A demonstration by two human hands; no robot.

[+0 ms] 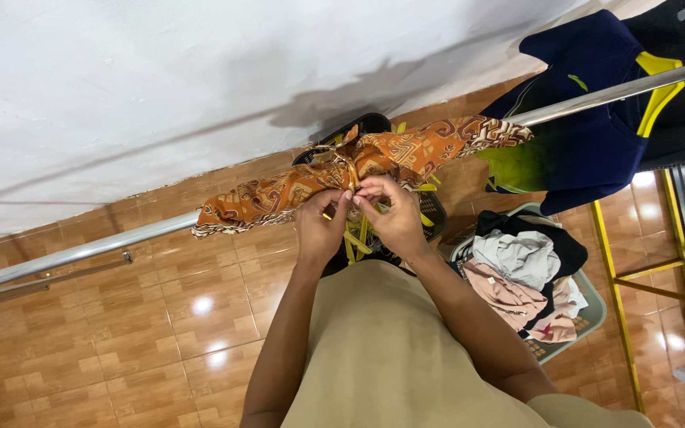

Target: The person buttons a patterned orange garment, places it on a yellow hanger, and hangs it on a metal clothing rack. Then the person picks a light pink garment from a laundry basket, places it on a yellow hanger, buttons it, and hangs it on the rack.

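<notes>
hands number two, both raised to one metal rail [105,246] that runs across the view. one orange patterned cloth [358,170] is bunched and draped over that rail. the left hand [320,226] pinches the cloth's gathered middle just under the rail; the right hand [394,218] pinches beside it, fingertips of both touching. one dark garment with yellow trim [596,119] hangs on the rail further along from the cloth. below the rail sit two baskets: a dark one [434,210] with yellow pegs, largely hidden by the hands, and a green one [592,309] heaped with clothes.
</notes>
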